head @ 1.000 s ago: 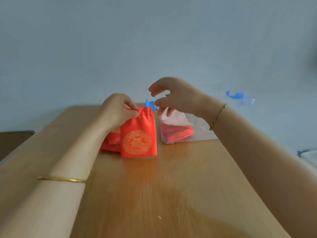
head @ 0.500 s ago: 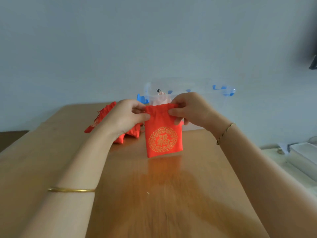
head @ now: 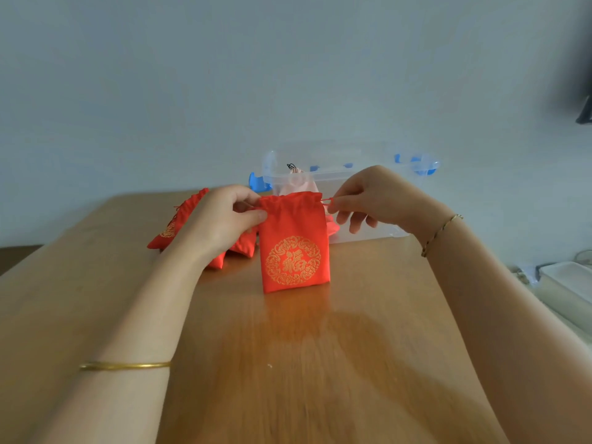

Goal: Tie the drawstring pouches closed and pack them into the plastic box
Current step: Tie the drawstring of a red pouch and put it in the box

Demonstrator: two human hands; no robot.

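A red satin drawstring pouch with a round gold emblem (head: 294,248) stands upright near the middle of the tan wooden table (head: 288,363), its mouth not yet drawn shut. The left hand (head: 224,216) is at the pouch's 10 o'clock, thumb and forefinger pinching the top left corner where the cord comes out. The right hand (head: 368,200) is at its 2 o'clock, thumb and forefinger pinching the thin red drawstring (head: 326,201) just beside the top right corner, the other fingers loosely curled below.

Behind the pouch, at its 12 to 1 o'clock, sits the clear plastic box with blue latches (head: 333,174), holding a pale pink pouch (head: 299,184). More red pouches (head: 179,219) lie flat at 9 to 10 o'clock, partly hidden by the left hand. A gold bangle (head: 125,365) circles the left forearm; a thin chain bracelet (head: 440,233) circles the right wrist.
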